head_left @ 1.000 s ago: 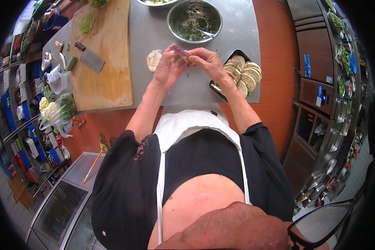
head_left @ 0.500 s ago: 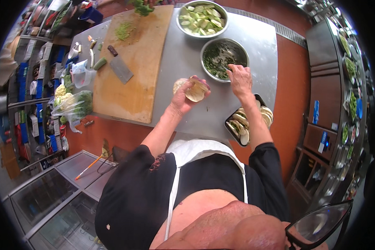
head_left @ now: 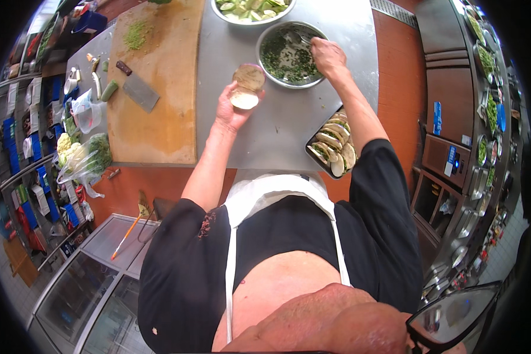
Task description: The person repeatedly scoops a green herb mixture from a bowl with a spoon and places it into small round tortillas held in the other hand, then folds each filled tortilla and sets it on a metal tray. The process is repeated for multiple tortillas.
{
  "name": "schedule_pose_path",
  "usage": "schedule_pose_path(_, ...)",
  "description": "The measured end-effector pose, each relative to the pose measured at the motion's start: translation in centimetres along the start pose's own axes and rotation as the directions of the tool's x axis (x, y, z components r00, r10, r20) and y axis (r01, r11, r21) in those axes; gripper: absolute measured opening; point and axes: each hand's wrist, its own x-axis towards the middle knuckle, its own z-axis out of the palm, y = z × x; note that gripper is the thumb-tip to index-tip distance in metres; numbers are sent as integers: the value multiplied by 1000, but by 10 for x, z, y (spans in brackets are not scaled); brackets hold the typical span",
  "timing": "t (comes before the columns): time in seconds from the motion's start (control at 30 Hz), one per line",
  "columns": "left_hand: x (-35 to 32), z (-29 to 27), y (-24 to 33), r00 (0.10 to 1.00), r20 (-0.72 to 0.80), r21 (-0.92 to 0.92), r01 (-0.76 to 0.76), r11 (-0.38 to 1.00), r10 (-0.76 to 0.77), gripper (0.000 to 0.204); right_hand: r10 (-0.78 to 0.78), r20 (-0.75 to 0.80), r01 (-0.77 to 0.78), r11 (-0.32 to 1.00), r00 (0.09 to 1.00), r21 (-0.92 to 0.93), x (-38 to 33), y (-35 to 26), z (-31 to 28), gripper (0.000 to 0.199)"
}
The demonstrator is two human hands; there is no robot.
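My left hand (head_left: 228, 112) holds a pale round vegetable slice (head_left: 249, 76), split into two halves that spread apart like a pocket, one edge purplish. Its kind is not certain. My right hand (head_left: 329, 57) grips the handle of a metal spoon (head_left: 304, 39), whose end is in a steel bowl (head_left: 290, 86). Chopped green herbs (head_left: 282, 61) lie in that bowl. Near my right forearm, a dark tray (head_left: 312, 154) carries several slices (head_left: 335, 139) with green filling between their halves.
A second steel bowl (head_left: 255, 22) with pale green cut pieces stands at the far side. On the left, a cleaver (head_left: 140, 93) lies on a wooden cutting board (head_left: 162, 127). Bagged cauliflower (head_left: 71, 152) and a green cucumber-like piece (head_left: 109, 91) sit left of the board.
The view has shifted, so the table sits higher and further left. The split slice is now spread wider in my left hand. My right hand has the spoon at the herb bowl's far right.
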Motion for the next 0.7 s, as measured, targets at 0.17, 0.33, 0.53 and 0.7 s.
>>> schedule_pose_path(0.17,35,-1,2,1000,-3,-7,16,1000,-16,56,-152,15,153,987,988,-48,-12,-38,8,24)
schedule_pose_path(0.33,50,-10,6,999,-45,-32,14,999,-15,54,-136,124,147,986,983,-79,-28,-15,-18,25)
schedule_pose_path(0.53,51,-7,8,1000,-29,-20,6,1000,-7,54,18,150,-31,996,989,88,-31,0,-14,28)
schedule_pose_path(0.7,49,0,5,1000,-23,-14,-10,1000,9,52,-45,215,-20,957,975,290,-32,-22,27,29)
